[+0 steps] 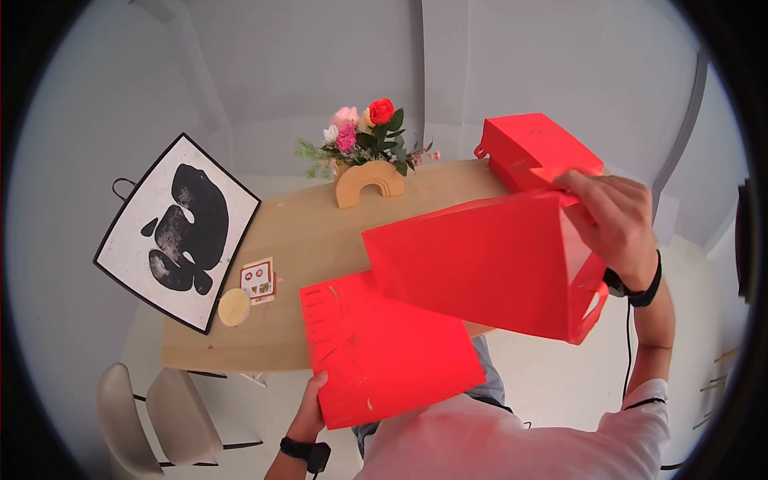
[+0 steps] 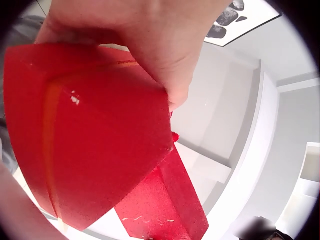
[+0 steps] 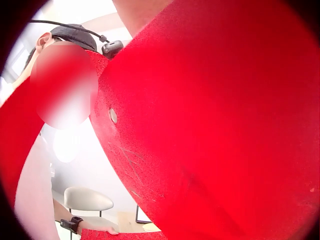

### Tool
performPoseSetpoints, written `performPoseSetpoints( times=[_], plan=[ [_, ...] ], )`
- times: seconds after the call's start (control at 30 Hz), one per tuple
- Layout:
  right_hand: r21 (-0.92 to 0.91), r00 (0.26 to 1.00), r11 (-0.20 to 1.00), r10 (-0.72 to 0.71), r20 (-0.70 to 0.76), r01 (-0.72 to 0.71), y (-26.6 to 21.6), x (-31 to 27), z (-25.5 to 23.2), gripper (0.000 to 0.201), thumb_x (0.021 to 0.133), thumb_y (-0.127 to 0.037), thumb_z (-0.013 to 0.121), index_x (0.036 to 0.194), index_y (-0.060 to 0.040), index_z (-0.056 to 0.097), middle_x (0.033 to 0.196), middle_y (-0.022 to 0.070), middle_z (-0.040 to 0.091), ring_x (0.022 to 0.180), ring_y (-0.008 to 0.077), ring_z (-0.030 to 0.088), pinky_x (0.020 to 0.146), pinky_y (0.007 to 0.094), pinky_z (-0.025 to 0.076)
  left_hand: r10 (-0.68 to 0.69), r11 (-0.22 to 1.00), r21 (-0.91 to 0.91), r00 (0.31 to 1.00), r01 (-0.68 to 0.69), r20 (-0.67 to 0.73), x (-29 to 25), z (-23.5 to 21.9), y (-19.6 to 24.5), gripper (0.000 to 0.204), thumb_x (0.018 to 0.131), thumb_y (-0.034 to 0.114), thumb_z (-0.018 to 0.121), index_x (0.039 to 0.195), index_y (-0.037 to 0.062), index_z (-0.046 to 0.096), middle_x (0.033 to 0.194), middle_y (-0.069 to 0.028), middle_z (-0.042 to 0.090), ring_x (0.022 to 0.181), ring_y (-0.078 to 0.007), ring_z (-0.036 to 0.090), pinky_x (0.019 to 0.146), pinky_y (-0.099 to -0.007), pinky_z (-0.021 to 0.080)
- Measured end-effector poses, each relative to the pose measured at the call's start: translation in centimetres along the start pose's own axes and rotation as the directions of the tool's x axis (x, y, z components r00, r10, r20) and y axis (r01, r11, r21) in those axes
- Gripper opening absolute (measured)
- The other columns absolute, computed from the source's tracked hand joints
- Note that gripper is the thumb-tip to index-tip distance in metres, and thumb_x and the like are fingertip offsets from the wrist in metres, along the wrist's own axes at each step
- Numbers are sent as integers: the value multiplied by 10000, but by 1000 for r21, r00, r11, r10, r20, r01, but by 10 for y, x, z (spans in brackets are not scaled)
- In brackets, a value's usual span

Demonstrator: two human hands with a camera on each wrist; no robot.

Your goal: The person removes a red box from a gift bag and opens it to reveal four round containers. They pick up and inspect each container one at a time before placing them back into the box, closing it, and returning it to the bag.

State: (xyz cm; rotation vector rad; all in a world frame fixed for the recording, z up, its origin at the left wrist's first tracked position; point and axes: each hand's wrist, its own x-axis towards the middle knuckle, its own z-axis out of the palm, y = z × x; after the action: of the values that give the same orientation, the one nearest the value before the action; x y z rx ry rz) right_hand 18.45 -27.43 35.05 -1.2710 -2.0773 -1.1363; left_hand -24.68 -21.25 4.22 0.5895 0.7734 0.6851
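My right hand [image 1: 614, 220] pinches the edge of a red bag [image 1: 472, 264] with a strap handle [image 1: 592, 314], raised and lying sideways over the table's front right. In the right wrist view, red material fills most of the picture, and the right fingers are hidden. My left hand [image 1: 310, 404] grips the left edge of a second, flattened red bag [image 1: 392, 352] marked with slits, thumb on its top face. The raised bag overlaps that one's upper right corner in the head view. Up close, the left wrist view shows its folded corner [image 2: 100, 135] beneath the left hand.
A third red bag [image 1: 536, 148] stands boxlike at the table's [image 1: 296, 224] back right. Flowers [image 1: 364, 132] and an arch-shaped wooden block [image 1: 370, 184] stand at the back. A framed black-and-white print [image 1: 188, 232], small cards [image 1: 258, 280] and a round disc [image 1: 234, 307] are left. Chairs [image 1: 180, 416] stand front left.
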Motion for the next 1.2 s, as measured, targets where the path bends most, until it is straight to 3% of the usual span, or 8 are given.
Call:
performPoseSetpoints(
  times=[0.17,0.27,0.37,0.53,0.73,0.9,1.1,1.2],
  plan=[
    [87,996,993,-87,4,86,-22,-7,29,352,733,4,682,1085,2,669,721,66,661,579,206,643,509,313,498,156,987,-11,981,-158,-119,-43,-13,2,763,915,488,582,1486,22,384,1411,-154,546,1247,-305,582,1023,-452,499],
    [29,972,992,-127,197,124,-44,-7,40,419,739,-58,671,1153,2,674,669,33,597,486,135,537,440,284,426,208,975,-28,954,-219,-215,-67,-21,-2,769,913,498,575,1483,20,383,1397,-156,554,1230,-313,591,1011,-455,508],
    [56,979,987,-159,128,153,-72,-12,66,432,731,-52,663,1158,13,672,653,9,557,463,119,500,429,280,425,263,960,-24,926,-280,-269,-74,-27,-8,768,911,501,577,1479,20,387,1392,-156,558,1228,-313,593,1013,-455,506],
    [-101,912,989,-56,407,106,-121,-13,76,456,751,-53,635,1193,59,629,617,30,485,484,117,544,402,285,410,304,950,24,908,-310,-290,-79,-53,-26,771,913,522,579,1465,15,400,1387,-157,563,1240,-318,579,1020,-466,497],
    [40,856,995,-95,509,87,-144,-10,133,337,742,-45,635,1063,52,605,604,38,549,473,157,585,394,292,424,323,946,75,903,-315,-284,-79,-54,-23,762,940,551,553,1461,13,411,1412,-150,548,1263,-308,564,1043,-461,480],
    [41,865,997,-80,495,69,-154,-11,168,264,769,-73,641,1009,29,596,597,39,557,467,170,595,389,300,420,324,894,-232,911,-383,-256,-71,-66,-12,651,1014,489,489,1465,26,415,1440,-126,525,1269,-302,559,1042,-462,479],
    [-94,830,994,5,557,57,-150,-37,165,466,830,-147,641,1262,10,564,796,69,633,656,198,665,533,310,494,367,919,-36,887,-392,-282,-55,-55,12,621,997,433,505,1464,34,421,1402,-128,555,1247,-292,576,1013,-452,502],
    [-282,641,959,196,742,34,-139,-60,167,585,844,-213,643,1372,-4,505,945,118,631,695,208,656,582,329,492,409,899,-61,881,-434,-237,-48,-56,14,640,951,409,545,1448,22,430,1375,-139,569,1219,-296,590,991,-446,515]
  ],
)
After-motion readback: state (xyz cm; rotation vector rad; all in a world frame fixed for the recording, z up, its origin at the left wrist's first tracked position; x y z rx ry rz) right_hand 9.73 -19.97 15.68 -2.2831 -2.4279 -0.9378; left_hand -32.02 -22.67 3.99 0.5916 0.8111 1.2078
